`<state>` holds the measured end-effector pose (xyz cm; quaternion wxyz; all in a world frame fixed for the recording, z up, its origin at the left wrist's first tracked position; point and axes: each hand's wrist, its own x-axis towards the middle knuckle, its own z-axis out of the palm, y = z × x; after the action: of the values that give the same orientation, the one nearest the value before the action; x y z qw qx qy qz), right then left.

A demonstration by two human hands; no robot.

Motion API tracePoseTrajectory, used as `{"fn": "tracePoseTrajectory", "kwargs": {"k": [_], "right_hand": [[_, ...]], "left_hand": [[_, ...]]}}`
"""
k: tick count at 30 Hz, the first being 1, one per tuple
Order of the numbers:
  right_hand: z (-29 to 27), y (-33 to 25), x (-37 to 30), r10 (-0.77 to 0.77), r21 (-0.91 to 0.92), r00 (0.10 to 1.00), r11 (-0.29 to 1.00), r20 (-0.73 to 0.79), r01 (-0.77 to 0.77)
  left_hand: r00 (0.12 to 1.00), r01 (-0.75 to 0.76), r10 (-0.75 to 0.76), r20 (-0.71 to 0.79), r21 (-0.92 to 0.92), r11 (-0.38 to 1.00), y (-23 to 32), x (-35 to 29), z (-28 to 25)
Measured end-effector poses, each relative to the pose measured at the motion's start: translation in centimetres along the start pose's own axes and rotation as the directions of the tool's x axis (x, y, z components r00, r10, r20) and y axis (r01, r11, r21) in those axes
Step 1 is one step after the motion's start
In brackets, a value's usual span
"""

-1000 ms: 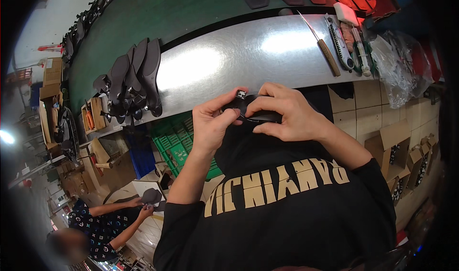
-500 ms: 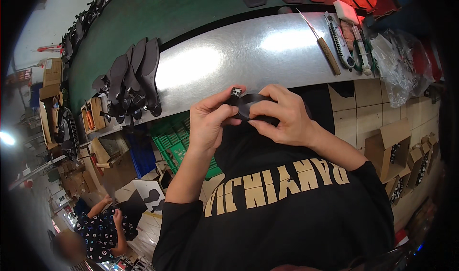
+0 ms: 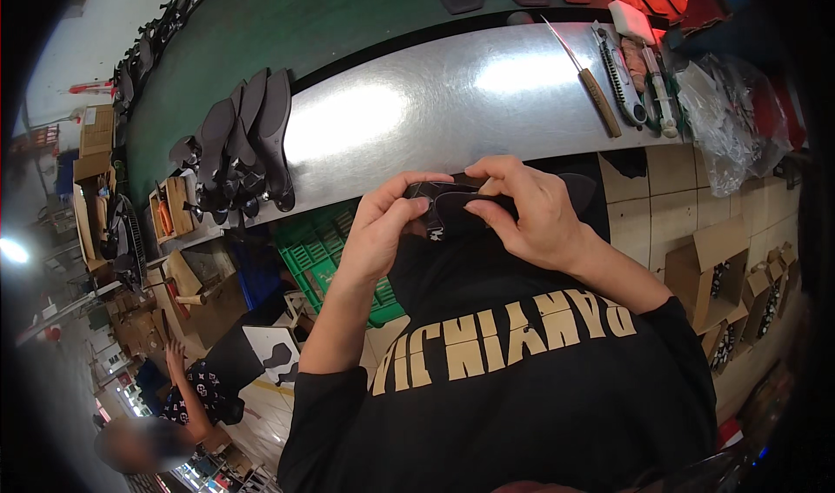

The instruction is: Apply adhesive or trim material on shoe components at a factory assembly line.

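Note:
Between my two hands is a black sandal [image 3: 452, 207], above my lap at the near edge of the metal worktop. My left hand [image 3: 391, 219] pinches one end, where a small shiny ornament shows below the fingers. My right hand [image 3: 532, 210] grips it farther along, thumb on the near edge and fingers over the top. The pointed end of the sole sticks out past the right hand. My palm and fingers hide part of the sandal.
Several black sandals [image 3: 248, 136] lie in a pile on the left of the metal worktop [image 3: 417, 101]. An awl [image 3: 596, 97], a utility knife [image 3: 622, 84] and a syringe [image 3: 659, 93] lie at the right. A green crate [image 3: 317, 262] stands below; another person [image 3: 196, 393] is at lower left.
The sandal has been turned over in my hands, its ornament now lower and its sole showing at the right. My right hand's fingers have shifted. The other person has moved.

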<state>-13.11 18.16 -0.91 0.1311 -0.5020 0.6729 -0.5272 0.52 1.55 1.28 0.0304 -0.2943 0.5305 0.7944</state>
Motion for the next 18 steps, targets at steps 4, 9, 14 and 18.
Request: {"fn": "tracePoseTrajectory", "kwargs": {"k": [4,9,14,18], "right_hand": [[0.0,-0.1,-0.1,0.075,0.018,0.996,0.997,0.042,-0.076],[-0.1,0.1,0.0,0.099,0.058,0.994,0.993,0.045,-0.102],[-0.3,0.4,0.4,0.059,0.045,0.996,0.997,0.067,-0.062],[-1.2,0.2,1.5,0.281,0.268,0.922,0.897,0.267,-0.351]], "left_hand": [[0.999,0.013,-0.010,-0.032,0.096,0.995,0.4,-0.1,1.2],[0.997,-0.030,0.040,-0.066,0.152,0.988,-0.4,-0.1,1.1],[0.982,-0.090,0.120,-0.145,0.197,0.976,-1.2,0.2,0.9],[0.982,-0.115,0.133,-0.136,0.133,0.984,-1.3,0.7,1.1]]}}
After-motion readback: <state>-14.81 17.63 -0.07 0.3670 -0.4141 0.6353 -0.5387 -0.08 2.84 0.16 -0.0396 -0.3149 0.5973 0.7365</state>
